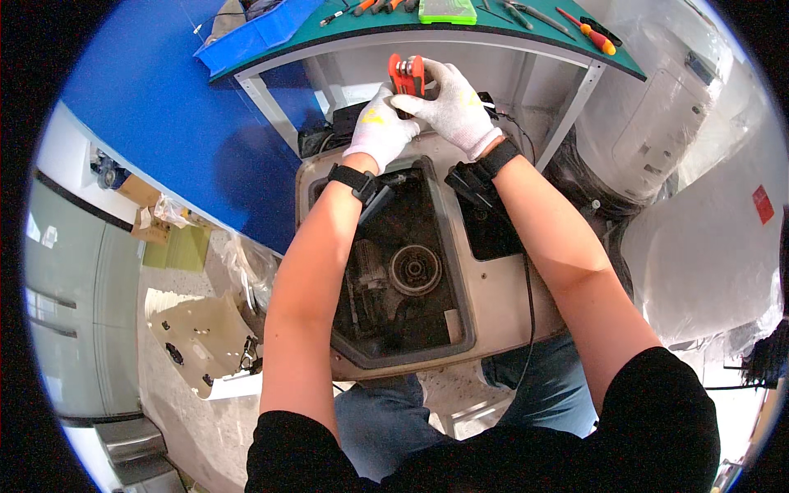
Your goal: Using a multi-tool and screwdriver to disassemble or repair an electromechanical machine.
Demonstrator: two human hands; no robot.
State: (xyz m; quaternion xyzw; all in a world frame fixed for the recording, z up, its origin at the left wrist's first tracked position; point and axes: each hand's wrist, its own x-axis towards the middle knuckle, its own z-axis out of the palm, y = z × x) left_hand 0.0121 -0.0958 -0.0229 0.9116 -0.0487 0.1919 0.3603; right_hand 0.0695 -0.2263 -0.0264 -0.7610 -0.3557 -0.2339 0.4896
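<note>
Both my hands wear white gloves and are raised together beyond the far end of an opened machine housing (497, 316). Between them is a red folding hex key set (406, 76) with shiny metal pivots at its top. My left hand (383, 130) closes around its lower part, where the fingers partly hide it. My right hand (452, 105) grips it from the right side, thumb laid across toward the left hand. Below my wrists, the housing's dark cavity shows a round ringed part (415, 269) and a ribbed motor-like body (370, 264).
Ahead stands a green-topped workbench (362, 34) carrying a blue bin (255, 37), a bright green case (447, 11), a red-and-yellow screwdriver (593, 34) and pliers. Plastic-wrapped machines (637, 131) crowd the right. A cream cover panel (201, 337) lies on the left floor; a black cable (530, 312) hangs across the housing.
</note>
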